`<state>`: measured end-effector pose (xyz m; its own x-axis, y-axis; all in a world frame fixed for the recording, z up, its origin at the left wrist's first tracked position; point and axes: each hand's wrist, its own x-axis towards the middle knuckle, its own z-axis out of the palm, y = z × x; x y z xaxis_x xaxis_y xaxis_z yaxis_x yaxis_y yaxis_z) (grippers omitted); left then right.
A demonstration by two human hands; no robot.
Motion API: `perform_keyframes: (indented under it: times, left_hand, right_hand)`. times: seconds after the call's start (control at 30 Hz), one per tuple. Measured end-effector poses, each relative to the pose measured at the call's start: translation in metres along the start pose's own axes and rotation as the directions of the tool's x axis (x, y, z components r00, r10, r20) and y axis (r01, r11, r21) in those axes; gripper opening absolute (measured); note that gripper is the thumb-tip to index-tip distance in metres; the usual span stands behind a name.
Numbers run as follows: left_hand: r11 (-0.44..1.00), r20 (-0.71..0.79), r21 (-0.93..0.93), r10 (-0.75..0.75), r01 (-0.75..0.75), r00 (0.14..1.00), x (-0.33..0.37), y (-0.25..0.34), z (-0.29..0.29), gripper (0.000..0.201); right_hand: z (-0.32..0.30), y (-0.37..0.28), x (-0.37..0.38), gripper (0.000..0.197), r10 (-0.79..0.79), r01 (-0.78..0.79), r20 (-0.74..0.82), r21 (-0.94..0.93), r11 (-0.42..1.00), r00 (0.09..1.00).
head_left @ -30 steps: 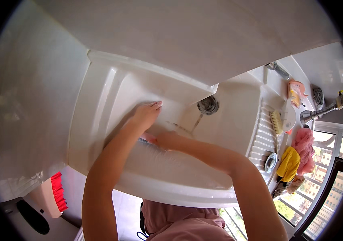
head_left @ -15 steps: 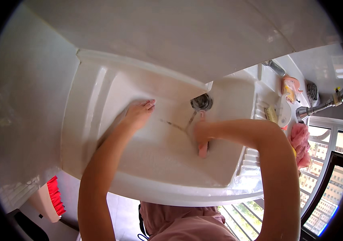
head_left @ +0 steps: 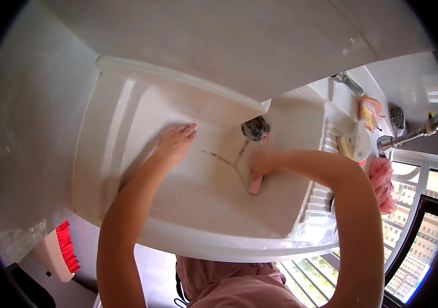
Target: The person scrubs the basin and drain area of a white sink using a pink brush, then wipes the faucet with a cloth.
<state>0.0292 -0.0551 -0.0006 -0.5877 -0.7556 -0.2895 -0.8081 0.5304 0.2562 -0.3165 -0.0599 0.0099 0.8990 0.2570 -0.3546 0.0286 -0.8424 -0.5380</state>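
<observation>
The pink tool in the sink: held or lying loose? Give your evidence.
Held: the right hand grips the pink tool, whose ends show on either side.

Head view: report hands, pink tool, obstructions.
Right hand gripping pink tool in sink. Left hand resting there. Drain near tool's far end; no blockage seen.
</observation>
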Motion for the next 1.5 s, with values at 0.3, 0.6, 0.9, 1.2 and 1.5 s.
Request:
perform_keyframes:
  times: [0.3,0.6,0.9,1.2,1.5]
  left_hand:
    - [0.999,-0.095,0.02,0.029,-0.028,0.995,0.002,-0.005,0.008,0.039]
    - [0.99,-0.083,0.132,0.051,-0.039,0.995,-0.008,-0.006,0.003,0.041]
    - [0.206,0.412,-0.89,-0.018,0.406,0.911,0.065,0.146,-0.01,0.061]
    - [0.817,-0.226,-0.574,-0.225,0.057,0.948,0.163,0.188,-0.015,0.057]
    - [0.855,-0.256,-0.512,-0.24,0.079,0.936,0.167,0.195,-0.005,0.059]
  right_hand:
    - [-0.018,-0.015,0.011,0.036,0.191,-0.167,0.481,-0.092,0.982,0.856]
    - [-0.096,-0.084,0.01,0.014,0.372,-0.331,0.503,-0.173,0.928,0.78]
    - [-0.051,-0.1,0.014,0.034,0.978,-0.71,-0.126,0.672,0.209,0.168]
    - [-0.065,-0.125,-0.071,0.04,0.734,-0.9,-0.675,0.363,0.242,-0.075]
    - [-0.081,-0.126,-0.082,0.024,0.715,-0.762,-0.681,0.544,0.35,-0.157]
